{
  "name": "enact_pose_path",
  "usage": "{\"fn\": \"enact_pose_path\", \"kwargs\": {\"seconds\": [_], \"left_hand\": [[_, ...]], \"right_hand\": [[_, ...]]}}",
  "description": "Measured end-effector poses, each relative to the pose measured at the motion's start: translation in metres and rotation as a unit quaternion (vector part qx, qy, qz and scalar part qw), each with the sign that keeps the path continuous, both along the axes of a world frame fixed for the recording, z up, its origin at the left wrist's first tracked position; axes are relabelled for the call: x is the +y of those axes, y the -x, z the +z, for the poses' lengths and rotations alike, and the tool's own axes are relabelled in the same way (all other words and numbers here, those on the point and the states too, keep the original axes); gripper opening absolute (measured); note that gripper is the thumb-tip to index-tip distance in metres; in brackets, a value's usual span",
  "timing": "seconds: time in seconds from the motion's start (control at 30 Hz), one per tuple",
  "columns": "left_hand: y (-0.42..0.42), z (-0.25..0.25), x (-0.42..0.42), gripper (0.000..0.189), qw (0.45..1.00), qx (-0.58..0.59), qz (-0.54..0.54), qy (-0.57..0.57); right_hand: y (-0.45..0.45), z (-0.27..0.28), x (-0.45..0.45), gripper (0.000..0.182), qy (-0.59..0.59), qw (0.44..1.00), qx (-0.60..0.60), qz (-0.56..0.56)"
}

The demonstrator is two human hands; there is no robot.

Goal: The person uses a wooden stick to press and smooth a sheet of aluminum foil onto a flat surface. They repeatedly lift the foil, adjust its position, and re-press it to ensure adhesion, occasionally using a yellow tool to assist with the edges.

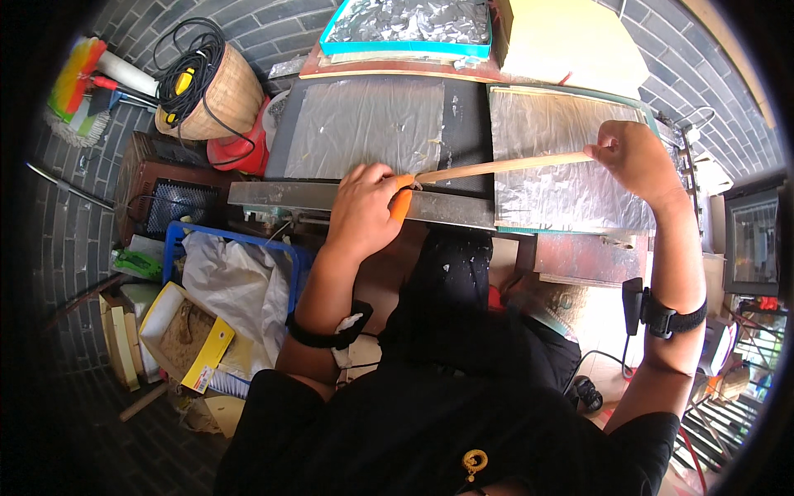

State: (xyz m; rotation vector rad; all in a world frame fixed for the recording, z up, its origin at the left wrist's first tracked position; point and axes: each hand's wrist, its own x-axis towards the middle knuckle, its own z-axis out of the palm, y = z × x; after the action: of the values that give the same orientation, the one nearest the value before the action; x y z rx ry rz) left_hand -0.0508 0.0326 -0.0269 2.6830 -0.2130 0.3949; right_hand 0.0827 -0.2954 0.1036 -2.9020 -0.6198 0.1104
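My left hand (365, 214) rests at the table's front edge beside a dark flat bar (459, 209), with an orange sleeve or tool handle (401, 205) at its thumb and fingers; which of the two it is I cannot tell. From there a thin wooden strip (505, 166) runs rightward, slightly raised. Its far end is pinched by my right hand (633, 158), above a stack of sheets topped with silvery foil (564, 192). Another thin, wrinkled translucent sheet (372, 124) lies on the dark mat behind my left hand.
A turquoise-rimmed tray (406, 48) of silvery scraps stands at the back, beside a pale yellow board (574, 43). Left are a wicker basket (242, 93) with coiled black cable, a red bucket (239, 152), a blue plastic crate (232, 229) and a yellow box (211, 350).
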Motion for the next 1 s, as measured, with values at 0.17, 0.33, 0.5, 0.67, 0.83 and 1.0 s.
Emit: {"fn": "enact_pose_path", "kwargs": {"seconds": [0.17, 0.33, 0.5, 0.67, 0.83, 1.0], "left_hand": [[0.001, 0.003, -0.001, 0.022, 1.000, 0.003, -0.003, -0.001], [0.000, 0.005, -0.003, 0.024, 1.000, 0.008, -0.004, 0.001], [-0.002, 0.004, -0.003, 0.026, 1.000, 0.002, -0.007, 0.013], [-0.006, 0.009, -0.005, 0.036, 1.000, 0.015, -0.008, 0.008], [-0.003, 0.004, -0.003, 0.052, 0.997, -0.002, -0.014, 0.072], [0.001, 0.004, -0.004, 0.061, 0.993, -0.019, 0.022, 0.112]], "right_hand": [[0.000, -0.002, -0.001, 0.027, -0.007, 1.000, 0.000, 0.001], [0.000, -0.001, 0.000, 0.027, -0.011, 1.000, 0.009, -0.009], [-0.001, 0.000, -0.004, 0.028, -0.027, 0.999, 0.008, -0.015], [0.001, 0.010, -0.009, 0.028, -0.024, 0.999, -0.005, -0.029], [0.009, 0.019, -0.020, 0.030, -0.025, 0.999, -0.014, -0.046], [0.017, 0.014, -0.031, 0.030, -0.041, 0.998, -0.027, -0.046]]}}
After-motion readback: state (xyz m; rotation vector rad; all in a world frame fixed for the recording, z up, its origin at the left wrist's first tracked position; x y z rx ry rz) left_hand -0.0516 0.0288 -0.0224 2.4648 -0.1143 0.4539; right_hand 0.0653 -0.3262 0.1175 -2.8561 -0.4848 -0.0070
